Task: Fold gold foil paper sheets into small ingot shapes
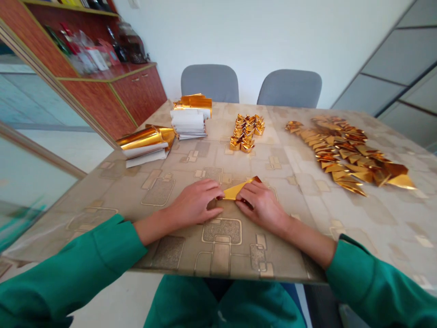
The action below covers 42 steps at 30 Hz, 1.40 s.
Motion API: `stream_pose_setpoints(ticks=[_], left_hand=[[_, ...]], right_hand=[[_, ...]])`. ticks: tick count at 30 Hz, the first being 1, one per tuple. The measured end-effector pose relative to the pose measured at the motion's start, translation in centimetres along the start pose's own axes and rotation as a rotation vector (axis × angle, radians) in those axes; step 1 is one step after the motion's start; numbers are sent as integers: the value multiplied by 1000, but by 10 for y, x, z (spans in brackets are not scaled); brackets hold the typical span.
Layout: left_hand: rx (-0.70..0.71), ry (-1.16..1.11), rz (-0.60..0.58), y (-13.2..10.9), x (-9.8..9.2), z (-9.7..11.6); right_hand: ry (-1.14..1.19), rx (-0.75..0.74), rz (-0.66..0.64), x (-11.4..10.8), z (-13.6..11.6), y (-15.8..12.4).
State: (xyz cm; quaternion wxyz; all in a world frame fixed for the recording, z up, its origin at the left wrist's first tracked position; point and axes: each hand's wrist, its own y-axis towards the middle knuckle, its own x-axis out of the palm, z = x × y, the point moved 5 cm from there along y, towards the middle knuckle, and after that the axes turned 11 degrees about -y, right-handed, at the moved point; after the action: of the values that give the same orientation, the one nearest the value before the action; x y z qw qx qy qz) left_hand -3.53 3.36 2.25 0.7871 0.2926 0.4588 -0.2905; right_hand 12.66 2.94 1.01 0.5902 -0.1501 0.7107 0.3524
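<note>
A piece of folded gold foil paper (235,191) lies low over the table in front of me, stretched between both hands. My left hand (200,200) pinches its left end, fingers curled and thumb below. With bent fingers, my right hand (261,202) grips the right end, and a darker copper corner sticks up behind the knuckles. Beyond them stands a small cluster of finished gold foil shapes (244,132) in rows. Part of the held paper is hidden under the fingers.
Stacks of gold-and-white paper sheets (189,123) and a curled bundle (146,143) lie at the back left. Many pointed folded foil pieces (344,148) spread over the right side of the patterned table (221,255). Two grey chairs (210,84) stand behind; a wooden cabinet (136,91) is at left.
</note>
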Motion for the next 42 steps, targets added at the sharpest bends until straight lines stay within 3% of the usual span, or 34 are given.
stream_pose_setpoints(ticks=[6,13,26,42], left_hand=[[-38,-132,31,0,-2,-15],[-117,-213,81,-2,-1,-21],[-165,9,84,4,8,-23],[-210,-3,147,-1,4,-25]], right_hand=[[47,65,-59,-5,0,1],[213,122,-61,4,8,5],[66,237,-55,12,8,5],[52,265,-58,15,8,4]])
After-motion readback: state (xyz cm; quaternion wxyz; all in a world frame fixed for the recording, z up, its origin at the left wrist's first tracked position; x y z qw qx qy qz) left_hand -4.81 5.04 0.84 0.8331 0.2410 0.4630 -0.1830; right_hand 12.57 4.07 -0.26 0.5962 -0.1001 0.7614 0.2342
